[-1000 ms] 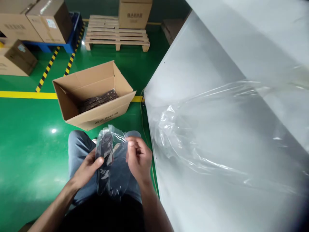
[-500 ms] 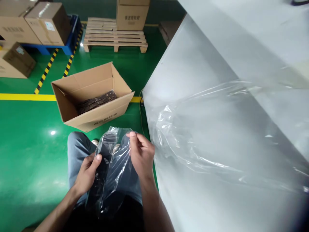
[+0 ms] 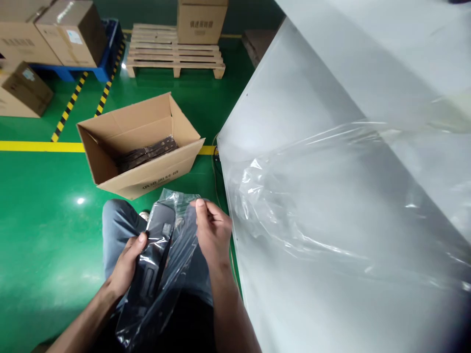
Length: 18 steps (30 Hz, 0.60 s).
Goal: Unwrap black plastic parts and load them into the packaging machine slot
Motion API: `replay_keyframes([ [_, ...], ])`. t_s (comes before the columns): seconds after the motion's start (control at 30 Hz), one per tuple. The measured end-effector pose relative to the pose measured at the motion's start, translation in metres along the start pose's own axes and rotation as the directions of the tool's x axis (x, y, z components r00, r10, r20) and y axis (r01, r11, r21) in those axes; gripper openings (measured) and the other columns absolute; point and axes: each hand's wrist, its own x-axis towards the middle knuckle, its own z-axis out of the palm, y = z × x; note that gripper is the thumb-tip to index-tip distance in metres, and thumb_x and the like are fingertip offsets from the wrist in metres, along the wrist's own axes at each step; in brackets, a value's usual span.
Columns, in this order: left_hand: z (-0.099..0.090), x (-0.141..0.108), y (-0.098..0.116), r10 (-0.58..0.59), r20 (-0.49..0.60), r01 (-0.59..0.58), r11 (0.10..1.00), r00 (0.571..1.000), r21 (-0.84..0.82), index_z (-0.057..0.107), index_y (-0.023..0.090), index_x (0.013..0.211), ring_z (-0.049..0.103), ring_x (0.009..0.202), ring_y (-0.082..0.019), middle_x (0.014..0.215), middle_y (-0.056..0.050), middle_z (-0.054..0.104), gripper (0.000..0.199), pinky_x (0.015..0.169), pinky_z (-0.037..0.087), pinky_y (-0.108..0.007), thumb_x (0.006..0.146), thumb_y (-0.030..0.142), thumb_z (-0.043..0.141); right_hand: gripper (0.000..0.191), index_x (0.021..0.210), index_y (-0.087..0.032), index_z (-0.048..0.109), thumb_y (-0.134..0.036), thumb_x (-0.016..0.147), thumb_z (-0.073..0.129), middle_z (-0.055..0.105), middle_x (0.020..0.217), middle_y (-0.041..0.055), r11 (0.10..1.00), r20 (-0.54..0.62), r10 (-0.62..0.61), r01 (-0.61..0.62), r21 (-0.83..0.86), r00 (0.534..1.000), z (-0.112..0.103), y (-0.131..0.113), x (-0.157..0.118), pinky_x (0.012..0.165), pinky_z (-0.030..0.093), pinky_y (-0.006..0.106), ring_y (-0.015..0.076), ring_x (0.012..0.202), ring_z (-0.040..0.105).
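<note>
holding over my lap: my left hand point(image 3: 127, 262) grips the black part point(image 3: 156, 245) through the clear bag point(image 3: 165, 274), my right hand point(image 3: 211, 233) pinches the bag's mouth. i judge bagging nearly done; open carton point(image 3: 147, 179) ahead already holds others.

A glossy green floor point(image 3: 44, 196) is crossed by a yellow line point(image 3: 37, 146). Beyond the line a wooden pallet point(image 3: 174, 58) is seen, with stacked cartons point(image 3: 55, 32) to its left. A lamp's glare is reflected below the line.
</note>
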Motion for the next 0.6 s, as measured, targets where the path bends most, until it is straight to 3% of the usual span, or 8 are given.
replay_keyframes([
  [0.17, 0.01, 0.0, 0.012, -0.044, 0.002, 0.044, 0.999, 0.999, 0.003, 0.079, 0.015, 0.093, 0.074, 0.085, -0.031, 0.078, -0.008, 0.077, 0.066, 0.079, 0.058, -0.04, 0.073, 0.078, 0.077, 0.052, 0.091, -0.019, 0.08, -0.068, 0.095, 0.062, 0.046, 0.053, -0.0054, 0.985, 0.037, 0.109, -0.113, 0.131, 0.993, -0.003, 0.003, 0.002, 0.043, 0.033, 0.025, 0.0098, 0.044, 0.039],
  [0.27, 0.013, 0.005, 0.025, -0.058, -0.006, 0.058, 0.998, 0.998, -0.034, 0.078, 0.015, 0.082, 0.073, 0.071, -0.028, 0.065, -0.007, 0.073, 0.067, 0.065, 0.057, -0.035, 0.071, 0.08, 0.077, 0.055, 0.107, -0.019, 0.078, -0.07, 0.096, 0.058, 0.063, 0.067, -0.0009, 0.984, 0.046, 0.092, -0.098, 0.147, 0.995, -0.012, 0.005, 0.008, 0.045, 0.042, 0.024, 0.0104, 0.047, 0.052],
  [0.4, 0.012, 0.013, 0.041, -0.024, -0.122, 0.006, 0.99, 0.992, -0.141, 0.079, 0.014, 0.087, 0.071, 0.058, -0.024, 0.066, -0.007, 0.075, 0.074, 0.053, 0.054, -0.031, 0.069, 0.086, 0.074, 0.065, 0.137, -0.021, 0.065, -0.069, 0.093, 0.062, 0.076, 0.107, 0.0104, 0.99, 0.171, 0.092, -0.108, 0.087, 0.981, -0.016, 0.018, -0.004, 0.059, 0.058, 0.029, 0.0203, 0.08, 0.074],
  [0.47, 0.012, 0.016, 0.047, 0.079, -0.206, -0.109, 0.984, 0.975, -0.138, 0.078, 0.014, 0.09, 0.071, 0.059, -0.022, 0.072, -0.007, 0.078, 0.074, 0.055, 0.055, -0.029, 0.071, 0.086, 0.073, 0.063, 0.135, -0.022, 0.065, -0.063, 0.087, 0.074, 0.076, 0.106, 0.0098, 0.986, 0.35, 0.134, -0.159, 0.044, 0.927, -0.01, 0.027, -0.023, 0.061, 0.06, 0.03, 0.0231, 0.085, 0.076],
  [0.53, 0.011, 0.019, 0.053, 0.181, -0.302, -0.215, 0.973, 0.936, -0.086, 0.079, 0.014, 0.092, 0.073, 0.065, -0.022, 0.077, -0.008, 0.079, 0.076, 0.059, 0.056, -0.029, 0.073, 0.086, 0.07, 0.05, 0.119, -0.023, 0.072, -0.055, 0.082, 0.083, 0.076, 0.089, 0.0055, 0.977, 0.55, 0.171, -0.214, 0.015, 0.817, -0.004, 0.034, -0.044, 0.057, 0.057, 0.029, 0.0217, 0.072, 0.073],
  [0.6, 0.008, 0.02, 0.059, 0.238, -0.378, -0.269, 0.963, 0.895, -0.03, 0.079, 0.013, 0.093, 0.075, 0.07, -0.024, 0.076, -0.008, 0.079, 0.077, 0.062, 0.058, -0.029, 0.075, 0.087, 0.068, 0.033, 0.101, -0.023, 0.076, -0.051, 0.085, 0.081, 0.071, 0.07, 0.0007, 0.96, 0.669, 0.207, -0.28, 0.001, 0.714, -0.001, 0.036, -0.058, 0.052, 0.051, 0.028, 0.0179, 0.056, 0.066],
])
